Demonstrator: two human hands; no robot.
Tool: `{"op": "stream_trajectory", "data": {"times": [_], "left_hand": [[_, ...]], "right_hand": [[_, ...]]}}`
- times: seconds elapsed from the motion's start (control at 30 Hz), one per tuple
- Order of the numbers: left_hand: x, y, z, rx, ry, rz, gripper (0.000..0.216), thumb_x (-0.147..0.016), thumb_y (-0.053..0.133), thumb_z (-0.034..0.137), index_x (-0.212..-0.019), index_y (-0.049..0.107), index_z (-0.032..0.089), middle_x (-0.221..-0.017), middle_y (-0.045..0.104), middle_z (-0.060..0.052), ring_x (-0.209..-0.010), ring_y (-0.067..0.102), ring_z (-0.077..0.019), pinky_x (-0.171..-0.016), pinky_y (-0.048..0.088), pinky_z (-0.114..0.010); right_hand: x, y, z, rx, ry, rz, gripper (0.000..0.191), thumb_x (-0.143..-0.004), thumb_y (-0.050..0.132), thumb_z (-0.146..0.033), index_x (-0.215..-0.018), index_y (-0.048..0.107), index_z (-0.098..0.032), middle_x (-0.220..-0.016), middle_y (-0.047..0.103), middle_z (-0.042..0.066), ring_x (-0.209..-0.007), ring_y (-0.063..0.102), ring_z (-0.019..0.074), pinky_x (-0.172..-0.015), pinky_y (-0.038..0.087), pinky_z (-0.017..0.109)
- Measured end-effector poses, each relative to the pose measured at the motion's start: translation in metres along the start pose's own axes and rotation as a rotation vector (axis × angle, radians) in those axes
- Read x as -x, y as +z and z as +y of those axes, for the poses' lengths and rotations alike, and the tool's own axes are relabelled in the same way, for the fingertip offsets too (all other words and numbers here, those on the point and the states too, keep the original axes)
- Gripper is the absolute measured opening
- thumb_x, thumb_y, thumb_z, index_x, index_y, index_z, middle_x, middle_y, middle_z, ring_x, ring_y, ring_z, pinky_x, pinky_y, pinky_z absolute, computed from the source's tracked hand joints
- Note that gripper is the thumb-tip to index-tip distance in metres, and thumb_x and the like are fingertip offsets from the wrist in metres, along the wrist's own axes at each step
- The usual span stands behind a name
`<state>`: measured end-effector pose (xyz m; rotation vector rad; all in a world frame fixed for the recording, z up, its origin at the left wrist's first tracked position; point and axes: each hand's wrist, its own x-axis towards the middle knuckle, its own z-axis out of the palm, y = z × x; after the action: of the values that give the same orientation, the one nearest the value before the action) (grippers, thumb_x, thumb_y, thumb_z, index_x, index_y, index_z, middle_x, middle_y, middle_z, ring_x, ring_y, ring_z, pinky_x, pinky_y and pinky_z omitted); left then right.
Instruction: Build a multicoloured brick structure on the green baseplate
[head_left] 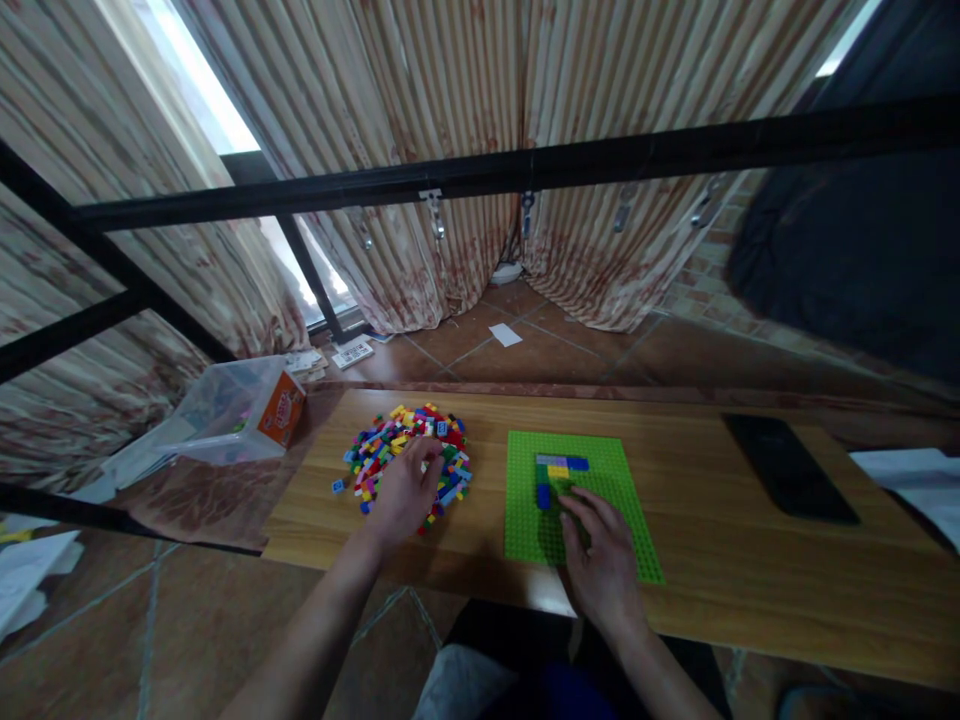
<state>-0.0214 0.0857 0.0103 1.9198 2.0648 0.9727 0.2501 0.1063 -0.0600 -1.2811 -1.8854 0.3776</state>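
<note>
A loose pile of small coloured toy bricks (375, 440) lies on the wooden table, and my left hand (409, 485) is over its front part. Its fingers are curled together; what they hold, if anything, I cannot make out. To the right, a green baseplate (600, 460) carries a few joined bricks: a blue brick (577, 464) at the top right, a yellow brick (557, 471) inside the corner and another blue brick at the lower left. My right hand (604, 555) hovers at the baseplate's front, fingertips just below the yellow brick, thumb and fingers apart with nothing visible between them.
A black phone-like slab (787, 468) lies on the table's right side, with white paper (907, 485) beyond it. Past the left end stands a clear plastic box (225, 400) with an orange label. A black metal bar (480, 178) crosses in front of the curtains.
</note>
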Motion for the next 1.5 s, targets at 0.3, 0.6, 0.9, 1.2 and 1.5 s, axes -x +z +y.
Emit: {"op": "stream_trajectory", "data": {"times": [0.3, 0.6, 0.9, 1.2, 1.5], "left_hand": [[0.028, 0.053, 0.079, 0.203, 0.193, -0.055, 0.014, -0.09, 0.047, 0.013, -0.1, 0.056, 0.018, -0.1, 0.063, -0.007, -0.093, 0.063, -0.0169, -0.083, 0.053, -0.03], [0.031, 0.062, 0.095, 0.387, 0.174, -0.103, 0.026, -0.087, 0.057, 0.014, -0.112, 0.057, 0.019, -0.106, 0.064, -0.006, -0.094, 0.062, -0.0157, -0.086, 0.053, -0.029], [0.03, 0.056, 0.092, 0.578, -0.057, -0.327, 0.015, -0.09, 0.053, 0.025, -0.096, 0.067, 0.02, -0.088, 0.067, -0.002, -0.082, 0.062, -0.0143, -0.074, 0.048, -0.024], [0.041, 0.066, 0.082, 0.753, -0.253, -0.352, 0.026, -0.091, 0.048, 0.034, -0.088, 0.066, 0.015, -0.064, 0.057, 0.001, -0.058, 0.051, -0.0109, -0.056, 0.043, -0.022], [0.025, 0.052, 0.049, -0.135, -0.129, -0.232, 0.017, -0.09, 0.044, 0.015, -0.085, 0.06, 0.017, -0.09, 0.063, -0.007, -0.076, 0.061, -0.0175, -0.071, 0.047, -0.029]], "right_hand": [[-0.018, -0.031, -0.043, -0.455, 0.302, -0.22, 0.038, -0.085, 0.059, -0.045, -0.116, 0.064, -0.024, -0.101, 0.069, 0.005, -0.091, 0.064, 0.0192, -0.084, 0.05, 0.037], [-0.017, -0.034, -0.033, -0.635, 0.478, -0.248, 0.029, -0.08, 0.065, -0.041, -0.103, 0.07, -0.023, -0.09, 0.071, 0.003, -0.082, 0.063, 0.0185, -0.077, 0.05, 0.034], [-0.011, -0.038, -0.029, -0.578, 0.361, -0.296, 0.026, -0.084, 0.06, -0.038, -0.106, 0.07, -0.026, -0.102, 0.071, 0.004, -0.094, 0.064, 0.0204, -0.085, 0.051, 0.037], [0.002, -0.05, -0.011, -0.49, 0.328, -0.351, 0.027, -0.085, 0.059, -0.041, -0.105, 0.071, -0.026, -0.106, 0.072, 0.005, -0.1, 0.066, 0.0227, -0.086, 0.053, 0.038], [-0.021, -0.033, 0.016, -0.241, 0.321, -0.261, 0.03, -0.084, 0.058, -0.038, -0.109, 0.068, -0.024, -0.105, 0.073, 0.006, -0.095, 0.068, 0.0233, -0.088, 0.052, 0.043]]}}
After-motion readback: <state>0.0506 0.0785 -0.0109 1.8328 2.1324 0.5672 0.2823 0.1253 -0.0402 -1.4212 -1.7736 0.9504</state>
